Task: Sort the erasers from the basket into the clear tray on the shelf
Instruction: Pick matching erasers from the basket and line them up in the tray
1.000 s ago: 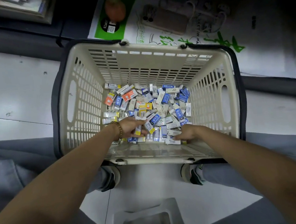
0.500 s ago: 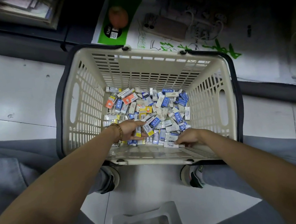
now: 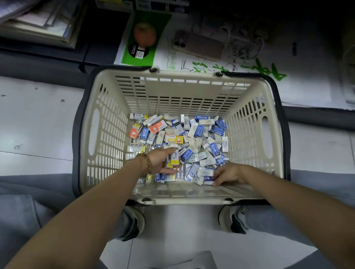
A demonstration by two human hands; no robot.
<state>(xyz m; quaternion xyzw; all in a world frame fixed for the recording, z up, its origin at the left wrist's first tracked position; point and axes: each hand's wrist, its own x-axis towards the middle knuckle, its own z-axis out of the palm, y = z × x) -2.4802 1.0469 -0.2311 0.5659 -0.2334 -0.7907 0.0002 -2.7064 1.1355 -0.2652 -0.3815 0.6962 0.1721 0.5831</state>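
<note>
Now L hand (image 3: 161,162) turned palm-in, fingers pinching erasers (image 3: 174,159); R hand (image 3: 228,174) fingers still curled on more.

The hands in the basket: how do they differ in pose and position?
The left hand wears a bead bracelet; the right hand is bare. The left hand is turned sideways, gripping erasers; the right hand lies knuckles up by the near wall. Both are inside the basket.

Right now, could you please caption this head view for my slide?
Left hand grips erasers while right hand reaches among the pile in a beige basket on the floor.
</note>
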